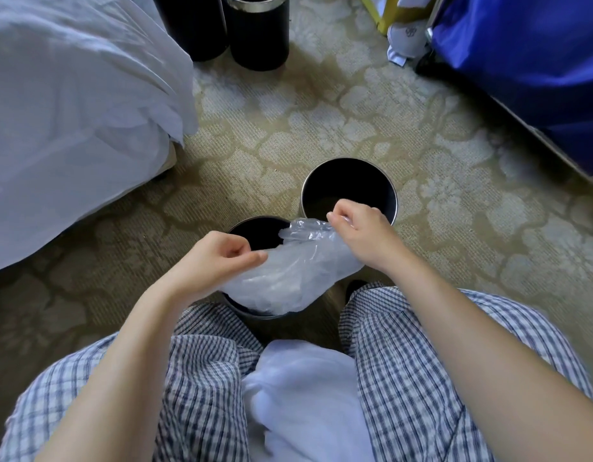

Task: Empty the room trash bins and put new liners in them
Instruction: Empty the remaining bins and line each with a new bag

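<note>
While left hand [218, 258] and right hand [358, 231] pinch its edges above the round black bin [251, 228], the thin clear plastic liner [288, 275] looks light and slippery.

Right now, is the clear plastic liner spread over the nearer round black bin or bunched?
Bunched. Left hand and right hand pinch the crumpled clear plastic liner above the nearer round black bin; its far rim is bare.
</note>
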The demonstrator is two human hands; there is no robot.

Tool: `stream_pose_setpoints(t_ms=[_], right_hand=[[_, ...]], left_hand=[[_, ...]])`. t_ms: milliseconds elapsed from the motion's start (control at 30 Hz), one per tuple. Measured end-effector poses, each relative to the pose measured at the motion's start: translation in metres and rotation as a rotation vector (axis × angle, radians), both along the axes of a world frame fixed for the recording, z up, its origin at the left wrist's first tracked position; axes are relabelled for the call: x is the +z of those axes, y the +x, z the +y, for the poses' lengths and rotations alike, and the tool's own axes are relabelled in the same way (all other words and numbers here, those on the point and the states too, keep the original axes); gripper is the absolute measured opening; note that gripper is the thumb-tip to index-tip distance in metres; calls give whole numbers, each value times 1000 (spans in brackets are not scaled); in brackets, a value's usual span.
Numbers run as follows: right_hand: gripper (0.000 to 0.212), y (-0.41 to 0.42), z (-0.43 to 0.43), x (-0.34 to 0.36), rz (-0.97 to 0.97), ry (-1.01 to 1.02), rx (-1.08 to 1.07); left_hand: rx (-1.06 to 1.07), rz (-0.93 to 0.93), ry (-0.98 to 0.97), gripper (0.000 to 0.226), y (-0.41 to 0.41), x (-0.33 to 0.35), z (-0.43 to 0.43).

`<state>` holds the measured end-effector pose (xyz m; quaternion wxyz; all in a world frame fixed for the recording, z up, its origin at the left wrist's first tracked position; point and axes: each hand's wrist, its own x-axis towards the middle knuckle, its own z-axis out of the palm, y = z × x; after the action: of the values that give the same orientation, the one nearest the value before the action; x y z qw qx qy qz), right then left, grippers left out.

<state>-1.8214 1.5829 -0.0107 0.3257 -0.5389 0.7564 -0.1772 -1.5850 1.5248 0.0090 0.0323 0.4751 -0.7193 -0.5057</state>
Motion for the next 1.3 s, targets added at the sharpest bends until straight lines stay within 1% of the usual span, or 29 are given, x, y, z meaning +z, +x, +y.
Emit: stream_pose_setpoints(t_ms=[100, 200, 233, 300, 367, 433, 500, 567, 633, 667, 700, 767, 800, 833, 933, 1000, 1033, 1067, 1100, 1133, 1167, 1233, 1267, 1300], right_hand=[[26, -9, 0, 3, 42, -16, -42], [24, -15, 1, 2, 114, -22, -82], [24, -15, 0, 2, 133, -24, -95], [23, -13, 0, 4, 141, -43, -113], [22, -10, -1, 5, 142, -72, -99], [22, -6, -1, 5, 134, -100, -69], [23, -4, -1, 4, 94, -133, -59], [26, -3, -2, 5, 11, -169, -69], [23, -1, -2, 8, -89, -164, -51], [20, -1, -2, 10, -146, -131, -27], [19, 0, -2, 11, -197, -72, 17], [40, 4, 0, 14, -268, 88, 139], [48, 7, 0, 13, -293, 156, 203], [45, 9, 2, 10, -304, 212, 255], [6, 16, 8, 4, -282, 308, 357], [6, 14, 10, 6, -334, 313, 337], [9, 13, 9, 10, -385, 290, 304], [12, 12, 9, 15, -432, 251, 265], [15, 12, 8, 20, -469, 193, 220], [17, 12, 7, 24, -499, 128, 175], [19, 14, 7, 28, -541, 67, 131], [19, 19, 6, 35, -615, -32, 66], [20, 22, 4, 36, -617, -73, 63], [21, 23, 3, 35, -579, -112, 76]], left_hand=[[106, 63, 81, 46, 9, 9, -7], [166, 156, 224, 33, 12, 15, -10], [193, 162, 222, 25, 12, 13, -10], [242, 71, 77, 3, 11, 10, -10], [315, -71, -130, 14, 9, 6, -11], [403, -147, -270, 12, 9, 6, -10], [525, -168, -338, 13, 10, 5, -11], [605, -187, -340, 25, 11, 1, -12], [654, -225, -338, 33, 11, -1, -14], [707, -177, -314, 33, 10, 0, -16], [788, -75, -235, 32, 9, 0, -18], [914, 147, 20, 34, 4, 4, -21], [943, 228, 120, 35, 3, 6, -22], [961, 292, 197, 35, 1, 8, -23], [985, 432, 320, 36, -2, 11, -25], [993, 466, 344, 34, -7, 8, -25], [980, 467, 322, 34, -10, 8, -23], [956, 446, 279, 38, -13, 7, -21], [909, 417, 231, 47, -15, 4, -21], [845, 394, 201, 57, -18, 1, -19], [765, 386, 203, 60, -21, -3, -16], [586, 373, 225, 59, -30, -5, -8], [490, 335, 209, 60, -32, -8, -6], [405, 284, 167, 57, -34, -8, -3]])
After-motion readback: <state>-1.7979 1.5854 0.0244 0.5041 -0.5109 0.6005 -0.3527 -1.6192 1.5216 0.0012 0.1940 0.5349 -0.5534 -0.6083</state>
